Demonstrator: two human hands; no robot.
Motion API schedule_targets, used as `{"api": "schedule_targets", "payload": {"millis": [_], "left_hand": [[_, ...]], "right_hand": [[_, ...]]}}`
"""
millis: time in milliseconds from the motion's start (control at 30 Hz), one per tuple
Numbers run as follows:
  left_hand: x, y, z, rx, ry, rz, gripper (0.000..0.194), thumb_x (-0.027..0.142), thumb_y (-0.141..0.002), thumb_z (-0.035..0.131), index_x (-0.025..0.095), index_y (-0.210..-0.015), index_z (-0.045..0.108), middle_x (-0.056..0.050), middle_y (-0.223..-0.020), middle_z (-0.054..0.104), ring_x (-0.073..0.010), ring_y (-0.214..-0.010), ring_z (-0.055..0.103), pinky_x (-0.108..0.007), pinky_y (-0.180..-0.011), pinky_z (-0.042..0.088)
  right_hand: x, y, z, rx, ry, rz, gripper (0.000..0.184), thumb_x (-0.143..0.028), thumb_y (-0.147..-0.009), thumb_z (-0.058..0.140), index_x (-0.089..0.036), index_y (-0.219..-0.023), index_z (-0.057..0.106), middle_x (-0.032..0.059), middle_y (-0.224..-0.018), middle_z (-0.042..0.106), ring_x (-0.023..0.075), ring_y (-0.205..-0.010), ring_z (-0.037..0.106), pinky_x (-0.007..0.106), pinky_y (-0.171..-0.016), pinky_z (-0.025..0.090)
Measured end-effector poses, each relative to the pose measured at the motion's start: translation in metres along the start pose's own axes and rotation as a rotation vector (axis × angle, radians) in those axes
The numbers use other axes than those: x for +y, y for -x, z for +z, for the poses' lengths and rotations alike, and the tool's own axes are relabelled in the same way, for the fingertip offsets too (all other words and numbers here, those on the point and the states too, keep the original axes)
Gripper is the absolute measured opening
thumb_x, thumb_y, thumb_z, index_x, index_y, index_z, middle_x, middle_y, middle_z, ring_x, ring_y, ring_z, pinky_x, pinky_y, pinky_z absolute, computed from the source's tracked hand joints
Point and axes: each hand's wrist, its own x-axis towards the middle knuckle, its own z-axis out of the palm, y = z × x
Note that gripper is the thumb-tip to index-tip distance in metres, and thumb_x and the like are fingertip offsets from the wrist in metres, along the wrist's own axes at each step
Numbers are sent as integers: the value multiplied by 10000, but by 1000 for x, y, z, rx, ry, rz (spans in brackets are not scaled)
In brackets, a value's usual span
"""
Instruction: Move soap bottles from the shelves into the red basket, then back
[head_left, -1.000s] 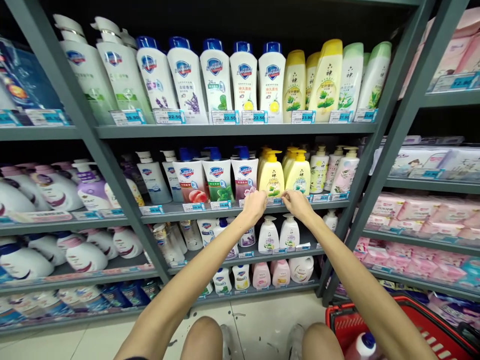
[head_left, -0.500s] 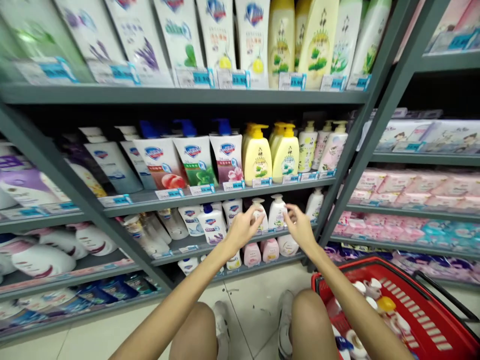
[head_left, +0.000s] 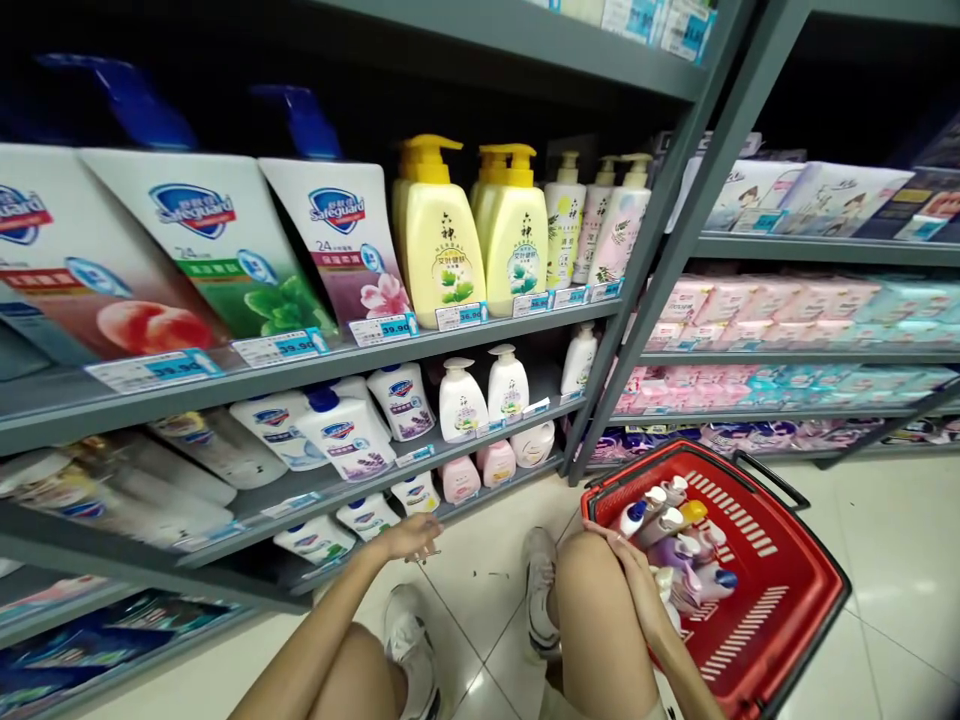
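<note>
My left hand [head_left: 409, 538] is held out low in front of the bottom shelf, fingers apart, with nothing in it. Close by lie a white bottle with a yellow mark [head_left: 415, 493] and a pink bottle [head_left: 460, 480]. My right hand [head_left: 626, 560] rests over my right knee, fingers stretched out, beside the red shopping basket [head_left: 806, 625]. Two white pump bottles, a left one [head_left: 462, 400] and a right one [head_left: 508, 384], stand upright on the shelf above the bottom one. Several bottles [head_left: 679, 550] lie in the basket.
Yellow pump bottles [head_left: 442, 245] and Safeguard packs [head_left: 334, 235] fill the middle shelf [head_left: 300, 385]. A grey shelf post [head_left: 637, 290] stands right of them. Pink packs [head_left: 750, 300] line the right-hand shelves. The basket stands on the tiled floor [head_left: 480, 600].
Both hands have come away from the two white pump bottles, which still stand on the shelf. My left hand dropped lower left; my right drew back to my knee. The view shifted right and down.
</note>
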Motion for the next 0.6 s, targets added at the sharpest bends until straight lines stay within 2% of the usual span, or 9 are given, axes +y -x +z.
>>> {"api": "schedule_targets", "payload": {"millis": [133, 267, 367, 433, 467, 533, 600], "left_hand": [[18, -5, 13, -206, 45, -58, 688, 759, -650, 693, 200, -1035, 581, -100, -859, 767, -265, -803, 749, -324, -660, 549], [19, -4, 11, -182, -29, -71, 691, 765, -639, 652, 206, -1035, 559, -90, -867, 752, -246, -785, 717, -301, -641, 495], [14, -9, 7, -167, 7, -35, 771, 808, -601, 636, 199, -1067, 561, -97, -910, 758, -243, -801, 703, -309, -679, 500], [11, -14, 6, -202, 8, -64, 803, 830, -579, 648, 203, -1075, 572, -87, -915, 764, -243, -811, 694, -314, -703, 504], [10, -15, 6, -221, 5, -78, 817, 837, -569, 659, 208, -1084, 577, -80, -914, 769, -243, -815, 690, -314, -713, 504], [8, -15, 8, -239, 9, -103, 840, 849, -544, 684, 222, -1093, 581, -63, -905, 776, -240, -816, 682, -309, -724, 497], [8, -14, 10, -236, 22, -113, 841, 865, -524, 696, 236, -1071, 580, -43, -882, 778, -230, -804, 675, -295, -719, 483]], "right_hand": [[1, -11, 5, -8, 21, 9, 586, -696, -918, 579, -242, -1193, 826, 96, -1409, 706, 324, -1405, 559, 490, -1296, 265], [-3, -13, 14, 16, 15, -6, 483, -600, -935, 577, -239, -1124, 836, 84, -1300, 760, 307, -1305, 630, 478, -1256, 325], [10, -14, 12, 92, 28, -24, 424, -510, -963, 549, -214, -1109, 815, 84, -1229, 782, 275, -1225, 679, 427, -1175, 433], [26, -17, -2, 186, 140, 1, 419, -468, -982, 541, -181, -1177, 775, 100, -1199, 786, 258, -1127, 719, 388, -1060, 521], [35, -20, -13, 231, 268, 33, 415, -434, -1000, 523, -169, -1230, 746, 102, -1205, 783, 241, -1093, 730, 359, -1012, 544], [51, -24, -44, 290, 607, 150, 400, -352, -1039, 474, -160, -1315, 693, 104, -1234, 770, 208, -1092, 733, 303, -977, 547], [65, -27, -79, 319, 887, 318, 371, -289, -1053, 464, -142, -1312, 685, 133, -1246, 759, 215, -1150, 723, 288, -987, 532]]}}
